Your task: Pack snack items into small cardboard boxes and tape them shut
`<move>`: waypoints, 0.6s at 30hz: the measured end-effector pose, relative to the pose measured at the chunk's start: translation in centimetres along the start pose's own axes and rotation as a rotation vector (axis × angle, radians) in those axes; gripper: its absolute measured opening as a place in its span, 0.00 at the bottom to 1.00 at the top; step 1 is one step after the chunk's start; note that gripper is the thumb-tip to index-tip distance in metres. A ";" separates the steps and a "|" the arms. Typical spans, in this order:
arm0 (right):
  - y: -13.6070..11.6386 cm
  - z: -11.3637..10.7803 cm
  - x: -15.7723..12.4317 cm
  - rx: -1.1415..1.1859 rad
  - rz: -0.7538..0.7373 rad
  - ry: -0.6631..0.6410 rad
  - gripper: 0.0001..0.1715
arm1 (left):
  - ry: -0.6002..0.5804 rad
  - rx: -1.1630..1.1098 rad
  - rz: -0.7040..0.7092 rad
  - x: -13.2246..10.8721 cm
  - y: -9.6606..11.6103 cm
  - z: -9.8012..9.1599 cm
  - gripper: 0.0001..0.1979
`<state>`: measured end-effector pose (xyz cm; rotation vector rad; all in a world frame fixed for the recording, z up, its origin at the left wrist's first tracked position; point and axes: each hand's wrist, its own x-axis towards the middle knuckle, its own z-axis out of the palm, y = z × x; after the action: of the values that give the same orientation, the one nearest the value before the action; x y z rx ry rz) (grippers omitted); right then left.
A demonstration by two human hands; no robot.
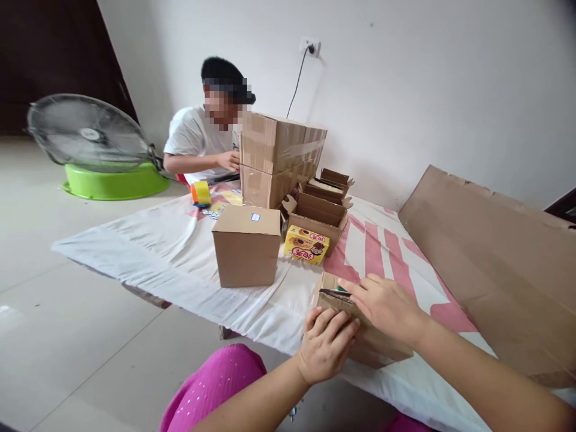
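Note:
A cardboard box [382,351] stands at the table's near edge, right in front of me. My left hand [330,343] has its fingers curled over the box's near upper edge. Across the top lies my right hand [384,305], its fingers bent down by a narrow dark gap at the flap. A bit of something green [341,288] shows under those fingertips; the rest of it is hidden. Beyond the hands are a yellow printed snack box [306,245] and a closed cardboard box [246,249] with a small blue-and-white label.
Open cardboard boxes [317,209] sit behind the yellow one, beside stacked taped boxes [258,144]. Another person [198,141] sits across the table. A tape roll [201,194] lies at the far left. A large cardboard sheet [490,258] leans on the right. A fan [90,135] stands left.

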<state>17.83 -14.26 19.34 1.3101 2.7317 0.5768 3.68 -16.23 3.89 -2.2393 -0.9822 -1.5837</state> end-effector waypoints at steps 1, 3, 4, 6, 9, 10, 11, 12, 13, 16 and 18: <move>0.1 -0.1 0.3 -0.031 -0.016 -0.018 0.22 | 0.000 0.001 0.003 0.0 0.0 0.0 0.16; 0.5 -0.5 0.3 -0.081 -0.038 -0.049 0.22 | -0.001 -0.001 0.006 -0.1 -0.1 0.1 0.16; 0.7 -0.7 0.0 -0.100 -0.049 -0.065 0.23 | -0.003 0.000 0.005 -0.1 -0.1 0.1 0.16; 1.3 -1.2 -0.9 -0.129 -0.065 -0.108 0.25 | -0.008 0.001 -0.001 -0.2 0.0 0.0 0.16; 2.3 -1.5 -2.8 -0.158 -0.077 -0.149 0.26 | -0.007 -0.005 -0.002 -0.1 0.0 0.0 0.15; 2.7 -1.5 -3.6 -0.167 -0.078 -0.146 0.27 | -0.005 -0.009 -0.005 0.0 0.1 0.0 0.15; 3.2 -1.5 -4.4 -0.177 -0.080 -0.137 0.27 | -0.003 -0.013 -0.011 0.0 0.1 0.0 0.15; 3.7 -1.4 -5.2 -0.187 -0.081 -0.124 0.28 | -0.001 -0.016 -0.018 0.0 0.2 -0.1 0.15; 4.2 -1.3 -6.1 -0.194 -0.079 -0.116 0.28 | 0.000 -0.019 -0.023 0.0 0.2 -0.1 0.15; 5.7 -0.9 -8.8 -0.192 -0.048 -0.119 0.26 | 0.005 -0.013 -0.027 0.0 0.3 -0.1 0.15; 6.5 -0.9 -10.3 -0.168 -0.010 -0.141 0.23 | 0.008 -0.010 -0.025 0.1 0.4 -0.1 0.15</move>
<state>29.08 -18.70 21.35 1.2467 2.5160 0.6692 3.89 -16.58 4.05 -2.2341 -1.0062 -1.6093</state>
